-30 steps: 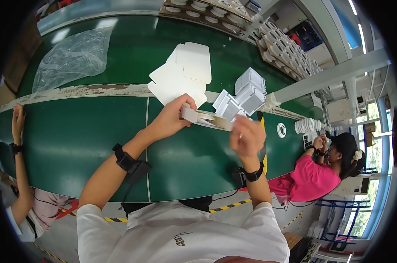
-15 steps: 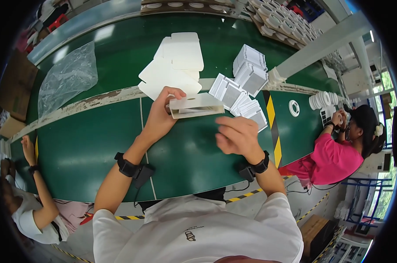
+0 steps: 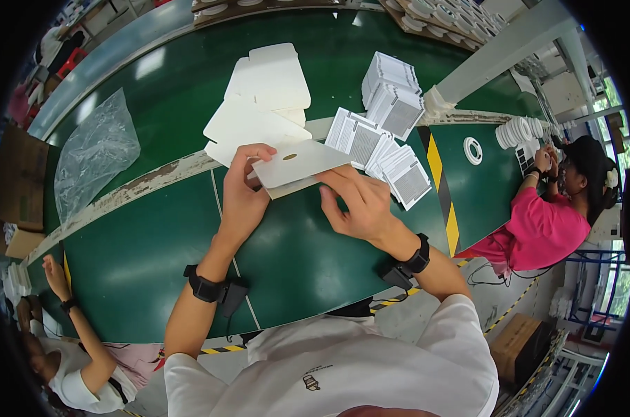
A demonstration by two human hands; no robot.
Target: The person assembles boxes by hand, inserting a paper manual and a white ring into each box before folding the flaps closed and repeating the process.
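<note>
A white flat cardboard box (image 3: 304, 161) with a small oval hole is up in front of me, above the green table. My left hand (image 3: 244, 191) grips its left end, with the thumb over the top panel. At its right end, the fingers of my right hand (image 3: 360, 205) press on the near edge, some of them hidden by the panel. Just beyond the box lie flat white cardboard blanks (image 3: 266, 83) in a loose pile. Printed leaflets (image 3: 377, 149) fan out to the right of it, with taller leaflet stacks (image 3: 393, 94) behind them.
A clear plastic bag (image 3: 99, 156) lies at the left. Past yellow-black tape (image 3: 440, 181) on the right are a white ring (image 3: 472, 151) and a co-worker in pink (image 3: 548, 222). Another person's arm (image 3: 75, 316) reaches in at left. A pale post (image 3: 503, 55) rises at far right.
My right hand has come up to the box and taken hold of its right end. The box has tilted so that its top panel shows, and its open side no longer faces me.
</note>
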